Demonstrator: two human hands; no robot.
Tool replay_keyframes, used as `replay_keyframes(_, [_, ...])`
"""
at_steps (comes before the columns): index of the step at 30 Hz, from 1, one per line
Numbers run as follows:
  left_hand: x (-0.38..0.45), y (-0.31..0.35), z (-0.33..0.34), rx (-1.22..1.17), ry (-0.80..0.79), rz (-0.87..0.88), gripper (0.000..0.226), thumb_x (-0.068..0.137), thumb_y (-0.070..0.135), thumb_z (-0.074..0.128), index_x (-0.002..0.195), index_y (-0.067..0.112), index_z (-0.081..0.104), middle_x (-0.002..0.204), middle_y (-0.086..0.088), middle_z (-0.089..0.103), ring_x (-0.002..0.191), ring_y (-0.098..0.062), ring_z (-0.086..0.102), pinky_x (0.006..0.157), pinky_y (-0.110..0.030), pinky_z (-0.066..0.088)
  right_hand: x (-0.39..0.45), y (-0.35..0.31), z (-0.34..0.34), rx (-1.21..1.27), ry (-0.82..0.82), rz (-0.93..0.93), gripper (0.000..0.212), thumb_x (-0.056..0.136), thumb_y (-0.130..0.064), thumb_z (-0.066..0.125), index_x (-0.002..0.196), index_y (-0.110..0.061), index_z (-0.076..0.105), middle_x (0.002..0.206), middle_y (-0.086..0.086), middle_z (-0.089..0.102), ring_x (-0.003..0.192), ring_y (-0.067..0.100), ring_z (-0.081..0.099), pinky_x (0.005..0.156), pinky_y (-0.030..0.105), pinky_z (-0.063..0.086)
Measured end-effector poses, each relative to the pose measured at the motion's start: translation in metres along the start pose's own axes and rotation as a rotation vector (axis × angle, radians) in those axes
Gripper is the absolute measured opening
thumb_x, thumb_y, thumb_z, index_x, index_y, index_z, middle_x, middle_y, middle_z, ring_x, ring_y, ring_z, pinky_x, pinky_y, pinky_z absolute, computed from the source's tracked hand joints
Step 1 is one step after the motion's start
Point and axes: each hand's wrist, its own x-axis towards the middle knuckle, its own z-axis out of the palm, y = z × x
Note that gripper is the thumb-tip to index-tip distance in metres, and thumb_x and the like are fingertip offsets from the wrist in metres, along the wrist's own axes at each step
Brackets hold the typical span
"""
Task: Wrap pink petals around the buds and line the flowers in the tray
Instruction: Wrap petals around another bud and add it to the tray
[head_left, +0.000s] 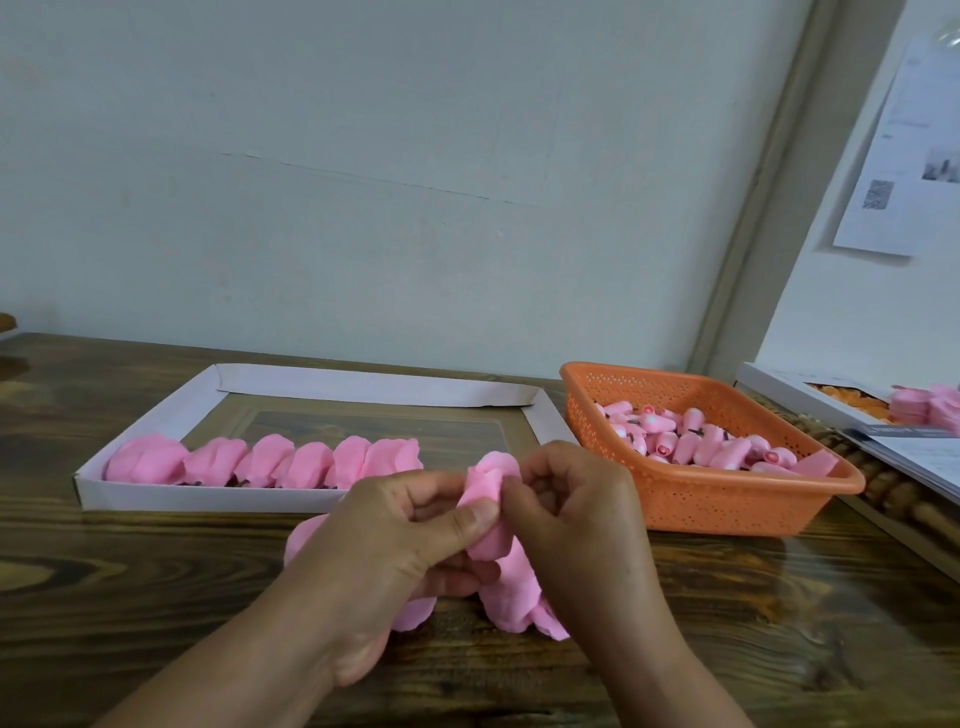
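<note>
Both hands meet over the table's middle on one pink flower (485, 499). My left hand (395, 540) pinches its petals with the thumb on top, and my right hand (571, 514) curls round its right side. Loose pink petals (511, 597) lie in a pile under the hands, partly hidden. A white cardboard tray (171, 415) stands behind them with several finished pink flowers (270, 462) in a row along its front wall. An orange plastic basket (727, 504) to the right holds many pink buds (696, 441).
The dark wooden table (156, 571) ends at a pale wall. At the far right a white box (779, 389) holds orange pieces, with a stack of pink petals (930, 410) and papers beside it. A wooden-bead mat (883, 488) lies right of the basket.
</note>
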Motion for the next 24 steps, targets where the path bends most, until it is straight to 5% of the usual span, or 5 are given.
replay_keyframes(5, [0.003, -0.002, 0.002, -0.034, 0.021, -0.013, 0.029, 0.064, 0.028, 0.070, 0.087, 0.010, 0.078, 0.080, -0.015, 0.073, 0.068, -0.024, 0.070, 0.062, -0.028, 0.057, -0.007, 0.002, 0.008, -0.243, 0.185, -0.218, 0.020, 0.078, -0.017, 0.061, 0.059, -0.019, 0.054, 0.055, -0.007, 0.053, 0.053, 0.015, 0.051, 0.048, 0.038, 0.045])
replay_keyframes(10, [0.005, -0.001, 0.003, -0.052, 0.049, -0.021, 0.025, 0.064, 0.027, 0.069, 0.079, 0.009, 0.077, 0.070, -0.012, 0.071, 0.060, -0.021, 0.068, 0.056, -0.027, 0.055, -0.010, 0.000, 0.012, -0.357, 0.294, -0.395, 0.024, 0.077, -0.022, 0.048, 0.058, -0.008, 0.051, 0.056, 0.001, 0.051, 0.050, 0.022, 0.050, 0.041, 0.035, 0.042])
replay_keyframes(14, [0.007, -0.002, 0.003, -0.057, 0.063, -0.015, 0.025, 0.063, 0.027, 0.070, 0.078, 0.008, 0.076, 0.075, -0.015, 0.072, 0.064, -0.024, 0.069, 0.058, -0.028, 0.056, -0.011, 0.002, 0.014, -0.279, 0.237, -0.411, 0.024, 0.080, -0.018, 0.050, 0.060, -0.005, 0.055, 0.058, 0.003, 0.053, 0.052, 0.024, 0.051, 0.045, 0.040, 0.045])
replay_keyframes(18, [0.010, -0.002, 0.001, -0.106, 0.110, -0.025, 0.035, 0.060, 0.024, 0.072, 0.088, 0.002, 0.072, 0.083, -0.019, 0.073, 0.067, -0.025, 0.069, 0.053, -0.028, 0.054, -0.014, 0.005, 0.014, -0.199, 0.099, -0.399, 0.003, 0.070, -0.007, 0.064, 0.070, -0.007, 0.061, 0.067, 0.000, 0.057, 0.063, 0.019, 0.054, 0.055, 0.037, 0.047])
replay_keyframes(24, [0.014, -0.007, 0.004, -0.082, 0.149, -0.011, 0.037, 0.062, 0.026, 0.072, 0.090, 0.004, 0.065, 0.084, -0.018, 0.073, 0.065, -0.023, 0.071, 0.051, -0.027, 0.053, -0.015, 0.008, 0.019, -0.208, 0.080, -0.278, 0.016, 0.070, -0.007, 0.075, 0.073, -0.011, 0.060, 0.070, -0.004, 0.056, 0.068, 0.015, 0.054, 0.060, 0.033, 0.045])
